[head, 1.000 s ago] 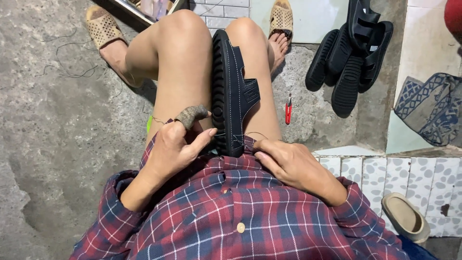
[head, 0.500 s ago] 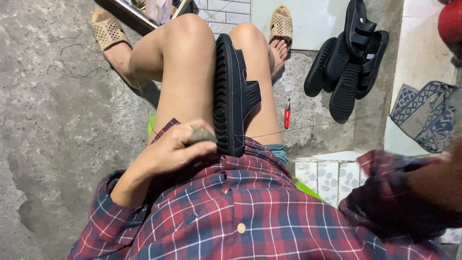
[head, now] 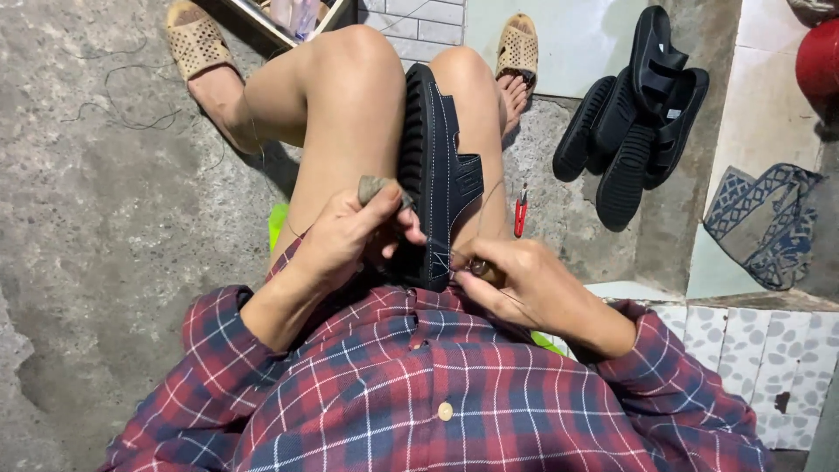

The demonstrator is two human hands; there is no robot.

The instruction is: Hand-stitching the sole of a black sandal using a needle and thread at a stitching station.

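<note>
Nearest the camera I see my plaid shirt filling the bottom of the frame. Just above it, right of centre, my right hand is closed, pinching a small tool at the heel of the dark sandal; it may be an awl or needle handle, but it is too small to tell. A thin thread loops up from there. Left of centre, my left hand is curled around a small grey block, its fingers touching the sandal's ribbed sole. The sandal stands on edge between my bare knees in the middle of the frame. Beyond, a red-handled tool lies on the concrete floor, and a pile of black sandals sits at upper right.
</note>
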